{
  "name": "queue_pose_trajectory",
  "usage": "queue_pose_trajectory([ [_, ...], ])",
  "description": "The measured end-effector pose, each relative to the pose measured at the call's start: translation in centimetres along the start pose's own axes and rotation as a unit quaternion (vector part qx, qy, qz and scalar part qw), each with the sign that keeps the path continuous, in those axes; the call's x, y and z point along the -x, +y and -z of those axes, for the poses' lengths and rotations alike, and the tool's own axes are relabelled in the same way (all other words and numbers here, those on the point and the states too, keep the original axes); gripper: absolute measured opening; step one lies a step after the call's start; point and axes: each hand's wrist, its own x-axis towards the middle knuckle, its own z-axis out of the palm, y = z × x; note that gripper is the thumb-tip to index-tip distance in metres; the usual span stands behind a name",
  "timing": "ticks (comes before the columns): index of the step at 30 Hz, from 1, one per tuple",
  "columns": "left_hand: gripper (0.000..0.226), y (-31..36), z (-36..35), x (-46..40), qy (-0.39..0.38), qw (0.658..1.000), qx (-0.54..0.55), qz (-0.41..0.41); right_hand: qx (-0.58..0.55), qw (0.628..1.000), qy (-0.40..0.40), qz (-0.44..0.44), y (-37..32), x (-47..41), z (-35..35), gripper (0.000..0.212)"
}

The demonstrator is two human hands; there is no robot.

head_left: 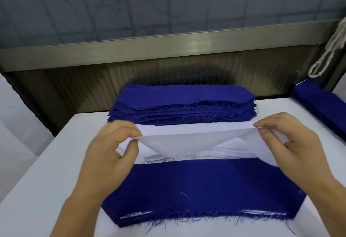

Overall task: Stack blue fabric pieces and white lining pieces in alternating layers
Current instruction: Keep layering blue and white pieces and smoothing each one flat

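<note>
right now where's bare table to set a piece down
Bare table lies left of the near blue stack, and a narrower strip runs right of it, before the side blue pile. The middle is crowded: far blue stack, white lining lifted by the left hand and right hand.

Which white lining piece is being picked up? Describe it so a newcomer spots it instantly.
On the white table, between the far blue stack and the near blue piece, lies the white lining pile. The picked piece is raised, sagging, pinched by the left hand and right hand.
</note>
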Motion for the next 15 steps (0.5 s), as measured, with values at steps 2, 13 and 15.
queue_pose_trajectory([
  [2, 0.031, 0.4, 0.6, 0.4, -0.081, 0.99, 0.086, 0.079, -0.102, 0.987, -0.064, -0.106, -0.1, -0.1, 0.9, 0.02],
  [13, 0.032, -3.4, 0.0, 1.0, -0.305, 0.923, 0.051, 0.228, -0.096, 0.875, -0.357, -0.312, 2.7, -0.4, 0.8, 0.016],
  [15, 0.026, -3.5, -0.4, 1.0, -0.253, 0.941, 0.038, 0.222, -0.061, 0.91, -0.3, -0.28, 2.7, -0.4, 0.4, 0.018],
])
